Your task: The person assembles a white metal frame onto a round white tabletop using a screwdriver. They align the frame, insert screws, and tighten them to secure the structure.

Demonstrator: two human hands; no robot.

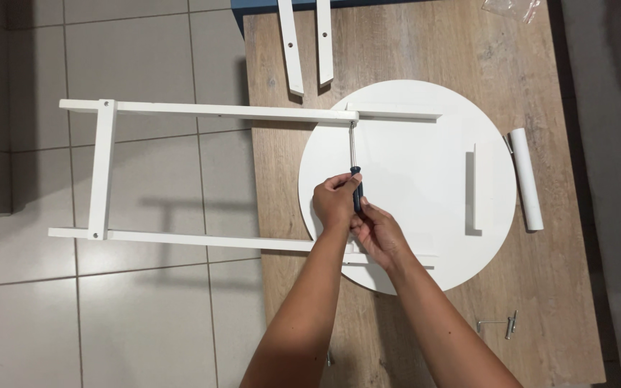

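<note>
Both hands' grips (336, 201) (376, 231) close around screwdriver (354, 169) over round white tabletop (425, 172), frame (102, 169) alongside.

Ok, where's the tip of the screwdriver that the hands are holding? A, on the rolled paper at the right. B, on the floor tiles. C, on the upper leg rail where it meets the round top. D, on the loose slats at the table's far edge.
C: both hands, left and right, grip the screwdriver, and its shaft runs up to the upper leg rail at the edge of the round top.
</note>
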